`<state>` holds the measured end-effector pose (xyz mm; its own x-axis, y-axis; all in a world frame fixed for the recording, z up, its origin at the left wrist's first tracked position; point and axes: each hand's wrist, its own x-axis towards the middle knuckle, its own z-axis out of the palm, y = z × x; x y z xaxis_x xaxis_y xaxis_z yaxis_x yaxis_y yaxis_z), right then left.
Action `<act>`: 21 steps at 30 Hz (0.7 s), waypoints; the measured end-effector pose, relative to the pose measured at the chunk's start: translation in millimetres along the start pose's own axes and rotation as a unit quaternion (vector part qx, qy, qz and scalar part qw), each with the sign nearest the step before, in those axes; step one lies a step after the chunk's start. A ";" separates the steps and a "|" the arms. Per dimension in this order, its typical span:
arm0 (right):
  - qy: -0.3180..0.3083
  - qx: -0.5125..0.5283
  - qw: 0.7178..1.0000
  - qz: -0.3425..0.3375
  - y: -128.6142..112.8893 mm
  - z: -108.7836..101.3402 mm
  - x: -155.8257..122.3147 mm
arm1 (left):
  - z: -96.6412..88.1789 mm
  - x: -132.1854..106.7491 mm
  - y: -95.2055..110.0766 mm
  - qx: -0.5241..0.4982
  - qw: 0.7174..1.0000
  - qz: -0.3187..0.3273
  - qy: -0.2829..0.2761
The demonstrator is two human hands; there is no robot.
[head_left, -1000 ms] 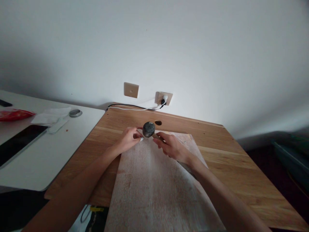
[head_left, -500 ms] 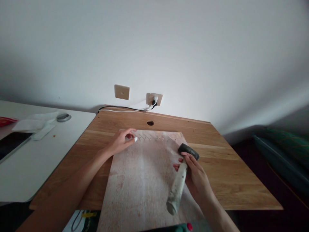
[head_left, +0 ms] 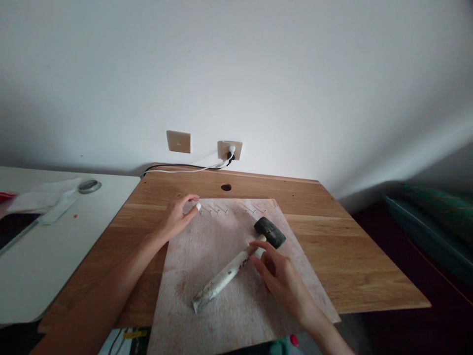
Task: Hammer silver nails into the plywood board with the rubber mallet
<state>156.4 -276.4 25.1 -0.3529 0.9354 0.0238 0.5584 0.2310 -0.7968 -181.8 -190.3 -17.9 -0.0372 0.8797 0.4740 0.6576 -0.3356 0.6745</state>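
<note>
A rubber mallet with a black head (head_left: pixel 270 231) and a worn white handle (head_left: pixel 221 280) lies slantwise over a pale wood-grain board (head_left: pixel 207 246). My right hand (head_left: pixel 279 273) has thumb and forefinger around the handle just below the head. At the board's far left corner is my left hand (head_left: pixel 179 214), thumb and forefinger apart and curved; the thumb has a white tip. Whether anything small lies under its fingers is hidden. Several thin nails (head_left: pixel 226 212) stand in a row along the board's far edge, the leftmost close to my left thumb.
The board rests on a wooden tabletop (head_left: pixel 354 261) with a cable hole (head_left: pixel 225 187). Behind, cables run to a wall socket (head_left: pixel 229 150). On the white table (head_left: pixel 48 266) at left are a dark flat device, white tissues and a round metal piece (head_left: pixel 89 186). Dark green cushions (head_left: pixel 436 231) lie at right.
The mallet has turned, its handle end swinging left, and it has come down over the board. My right hand's grip has loosened. My left hand stays by the board's far left corner.
</note>
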 end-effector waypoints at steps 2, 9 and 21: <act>0.062 -0.092 0.990 -0.088 5.6 -7.5 -18.2 | 2.2 -0.7 -3.8 0.020 0.999 -0.015 0.041; 0.041 -0.354 0.867 -0.347 43.4 -20.4 -77.7 | 11.7 -2.1 -11.0 0.006 0.998 -0.063 0.030; 0.074 -0.385 0.899 -0.197 104.1 -82.9 -103.3 | 101.7 45.9 40.3 -0.003 0.996 -0.048 -0.081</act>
<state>313.2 -326.7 -10.2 -0.5650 0.7531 0.3371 0.7860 0.6155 -0.0576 -80.5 -129.2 -26.5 0.0222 0.9504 0.3102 0.6529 -0.2487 0.7154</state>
